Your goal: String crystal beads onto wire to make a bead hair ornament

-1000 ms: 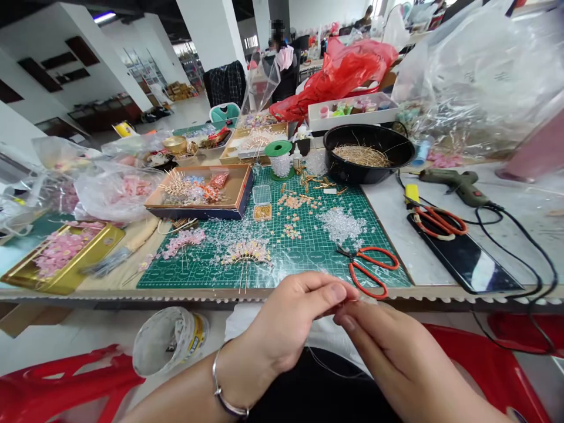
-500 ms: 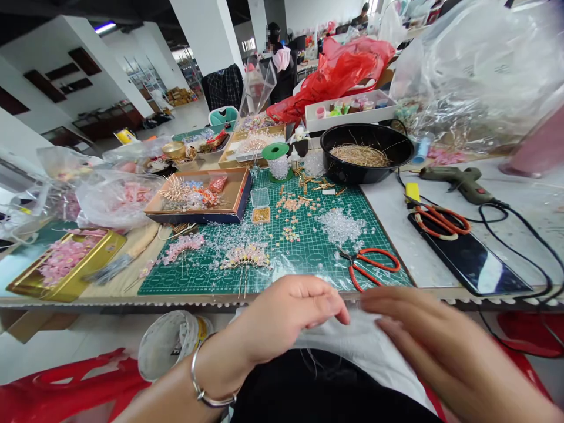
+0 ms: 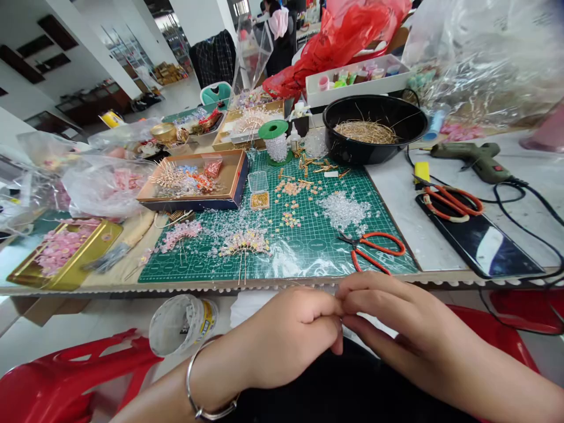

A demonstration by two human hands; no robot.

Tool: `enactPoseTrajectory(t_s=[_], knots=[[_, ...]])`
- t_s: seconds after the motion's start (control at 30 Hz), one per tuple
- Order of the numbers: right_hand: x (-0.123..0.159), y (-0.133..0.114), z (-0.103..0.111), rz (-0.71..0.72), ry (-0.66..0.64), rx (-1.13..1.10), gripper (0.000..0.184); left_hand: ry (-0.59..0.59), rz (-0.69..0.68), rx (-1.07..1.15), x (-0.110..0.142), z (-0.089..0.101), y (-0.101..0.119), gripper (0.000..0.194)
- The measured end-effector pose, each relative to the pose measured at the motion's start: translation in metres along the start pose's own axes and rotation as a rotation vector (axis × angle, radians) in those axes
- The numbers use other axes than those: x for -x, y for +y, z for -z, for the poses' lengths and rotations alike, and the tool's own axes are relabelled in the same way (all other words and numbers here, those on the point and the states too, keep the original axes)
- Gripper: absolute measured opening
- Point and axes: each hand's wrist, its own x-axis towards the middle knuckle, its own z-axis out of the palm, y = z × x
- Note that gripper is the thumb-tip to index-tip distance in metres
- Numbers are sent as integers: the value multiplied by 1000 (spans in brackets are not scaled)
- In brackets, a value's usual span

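My left hand (image 3: 304, 323), a silver bangle on its wrist, is closed with thumb against curled fingers in front of the table edge. My right hand (image 3: 396, 317) meets it there, its fingers and thumb pinched together at the left fingertips. Whatever lies between them is hidden or too fine to make out. Just beyond, on the green cutting mat (image 3: 304, 258), are red-handled pliers (image 3: 379, 249), a beaded hair comb (image 3: 245, 242) with gold prongs, and a pink-flowered hairpiece (image 3: 180, 234). A heap of clear beads (image 3: 343, 211) lies farther back.
Behind the mat stand a black bowl (image 3: 374, 155) of gold wire and a green spool (image 3: 274, 130). Boxes of ornaments (image 3: 240, 188) and a gold tray (image 3: 103, 244) lie left. A glue gun (image 3: 476, 155), its cord, and a phone (image 3: 497, 249) under more pliers lie right.
My right hand has moved left and its fingers now meet those of my left hand, which were apart from it before. The view has tilted down slightly.
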Motion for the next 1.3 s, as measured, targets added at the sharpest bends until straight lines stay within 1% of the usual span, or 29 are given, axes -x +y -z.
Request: enactPoseTrajectory(t_s=[0.03, 0.07, 0.13, 0.2, 0.27, 0.3, 0.37, 0.47, 0.53, 0.6, 0.67, 0.7, 0.77, 0.83, 0.93, 1.03, 1.13, 1.2, 1.3], knots=[[0, 0, 0, -31, 6, -8, 13, 20, 7, -8, 1, 0, -1, 30], [1, 0, 1, -93, 6, -32, 9, 51, 14, -15, 2, 1, -3, 30], [2, 2, 5, -301, -19, -168, 10, 136, 15, -22, 6, 3, -7, 31], [5, 8, 8, -503, -66, -422, 18, 216, -1, -34, 13, 7, -12, 30], [9, 16, 11, -615, -98, -695, 21, 268, -10, -48, 21, 13, -16, 30], [10, 20, 12, -632, -97, -796, 22, 285, -9, -50, 25, 16, -18, 30], [11, 26, 13, -633, -81, -896, 23, 294, 4, -52, 30, 21, -20, 28], [6, 27, 11, -594, -50, -882, 25, 269, 18, -65, 32, 23, -19, 28], [0, 23, 10, -549, -19, -824, 25, 248, 12, -91, 30, 21, -16, 28], [-7, 18, 7, -501, -9, -834, 22, 233, -2, -134, 27, 18, -11, 28], [-14, 14, 3, -469, -46, -946, 15, 234, -23, -185, 23, 15, -6, 28], [-16, 12, 1, -462, -81, -1007, 15, 232, -34, -207, 22, 14, -4, 28], [-20, 10, -3, -457, -178, -1070, 25, 239, -55, -242, 20, 13, -1, 30], [-21, 7, -7, -496, -258, -1083, 34, 266, -61, -279, 20, 12, 0, 32], [-18, 5, -11, -589, -294, -1103, 35, 306, -56, -345, 20, 14, -4, 31], [-12, 5, -12, -709, -263, -1166, 33, 323, -46, -358, 27, 20, -12, 28], [-3, 8, -9, -811, -203, -1225, 34, 412, -7, -329, 41, 31, -22, 27], [3, 11, -4, -855, -188, -1228, 32, 476, 46, -314, 54, 41, -30, 26], [10, 15, 1, -920, -190, -1230, 29, 541, 138, -311, 74, 54, -42, 25]])
